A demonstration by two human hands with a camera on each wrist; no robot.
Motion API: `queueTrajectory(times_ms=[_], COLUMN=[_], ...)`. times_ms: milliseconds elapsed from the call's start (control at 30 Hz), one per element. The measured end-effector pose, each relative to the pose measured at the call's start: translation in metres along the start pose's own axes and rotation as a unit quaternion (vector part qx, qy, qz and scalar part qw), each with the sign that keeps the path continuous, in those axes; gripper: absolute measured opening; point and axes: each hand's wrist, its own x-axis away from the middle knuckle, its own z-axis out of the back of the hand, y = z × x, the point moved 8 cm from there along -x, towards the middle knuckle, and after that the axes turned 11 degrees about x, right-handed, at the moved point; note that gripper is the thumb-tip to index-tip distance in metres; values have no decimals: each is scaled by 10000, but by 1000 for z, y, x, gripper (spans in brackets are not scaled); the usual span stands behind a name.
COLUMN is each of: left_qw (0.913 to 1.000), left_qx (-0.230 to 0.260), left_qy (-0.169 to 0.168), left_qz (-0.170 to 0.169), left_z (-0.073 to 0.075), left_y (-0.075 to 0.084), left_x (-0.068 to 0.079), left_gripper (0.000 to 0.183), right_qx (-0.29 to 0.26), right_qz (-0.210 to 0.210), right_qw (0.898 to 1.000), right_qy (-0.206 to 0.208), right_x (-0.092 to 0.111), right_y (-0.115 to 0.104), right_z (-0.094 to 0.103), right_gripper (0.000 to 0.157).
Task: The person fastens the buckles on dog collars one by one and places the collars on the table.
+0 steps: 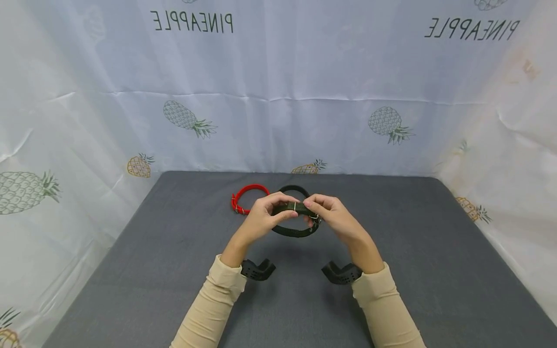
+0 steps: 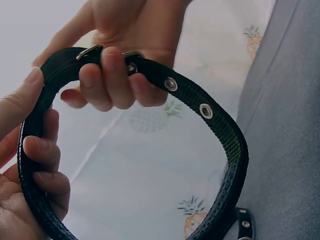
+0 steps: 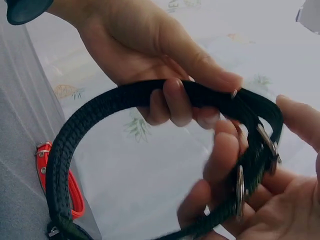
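My two hands hold up a dark green webbing collar that forms a closed loop. On the left, my left hand pinches the strap between thumb and fingers, close to a thin metal band. My right hand grips the collar near its metal buckle, with its thumb and fingertips on the strap. A metal ring hangs beside the buckle in the right wrist view. Metal-rimmed eyelets line the strap in the left wrist view. Fingers partly cover the buckle in the head view.
Behind the hands, a red collar lies on the grey table, with a black collar to its right. A white curtain printed with pineapples hangs along the table's back edge and sides.
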Motion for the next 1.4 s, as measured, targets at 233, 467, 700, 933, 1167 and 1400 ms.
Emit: queueTrajectory(times_ms=[233, 467, 700, 933, 1167, 1400], left_qw=[10000, 9999, 9994, 9974, 9948, 9941], left_qx=[76, 68, 302, 412, 499, 584], left_qy=[28, -109, 166, 579, 865, 909], left_qz=[5, -19, 28, -75, -189, 6], left_z=[1, -3, 2, 13, 21, 22], left_y=[2, 3, 3, 6, 4, 2], left_x=[1, 1, 0, 1, 2, 2], left_gripper=[29, 30, 30, 34, 35, 39], right_qx=[51, 92, -98, -190, -394, -728], right_qz=[254, 420, -161, -241, -274, -83], right_qw=[9993, 9988, 9998, 9992, 9978, 9967], right_qy=[-287, -218, -80, -238, -462, -353], right_x=[0, 0, 0, 0, -4, -3], right_y=[-2, -2, 6, 9, 18, 15], right_z=[-2, -1, 5, 10, 9, 9], right_gripper=[24, 20, 27, 44, 40, 22])
